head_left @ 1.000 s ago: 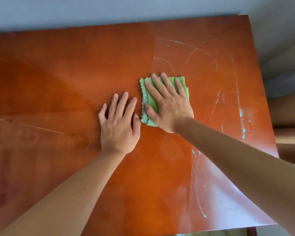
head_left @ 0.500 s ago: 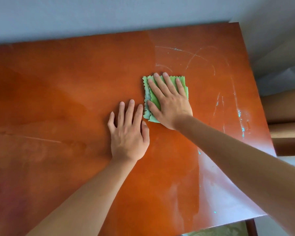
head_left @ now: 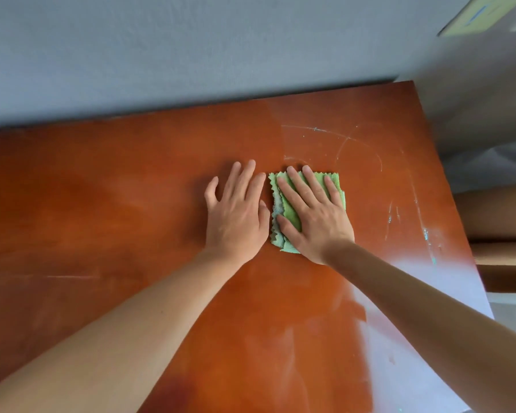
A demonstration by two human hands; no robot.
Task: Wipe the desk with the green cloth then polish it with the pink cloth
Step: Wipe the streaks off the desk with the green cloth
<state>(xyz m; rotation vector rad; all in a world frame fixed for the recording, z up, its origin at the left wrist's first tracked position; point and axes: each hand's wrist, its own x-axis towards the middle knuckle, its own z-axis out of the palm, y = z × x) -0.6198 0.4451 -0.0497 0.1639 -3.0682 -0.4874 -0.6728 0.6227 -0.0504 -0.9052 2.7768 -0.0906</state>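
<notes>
Green and folded into a thick square with pinked, zigzag edges, the green cloth (head_left: 292, 216) lies flat on the counter (head_left: 108, 210), a little right of its middle and nearer the far edge than the near one. My right hand (head_left: 313, 216) lies on top of it, palm down, fingers straight and slightly spread, pressing it against the wood rather than curling round it; the cloth shows between my fingers and along the left and far sides of the hand. My left hand (head_left: 236, 213) rests flat on the bare wood just beside the cloth's left edge, fingers extended and relaxed, holding nothing, its thumb side very close to the cloth. Both forearms reach in from the near edge. Orange-brown and glossy, the counter carries pale curved streaks (head_left: 340, 141) beyond and to the right of the cloth, and a run of whitish and turquoise specks (head_left: 428, 236) near its right edge. Grey wall (head_left: 191, 55) stands behind the far edge, and brown wooden pieces (head_left: 501, 251) show past the right side, too blurred for me to tell what they are.
</notes>
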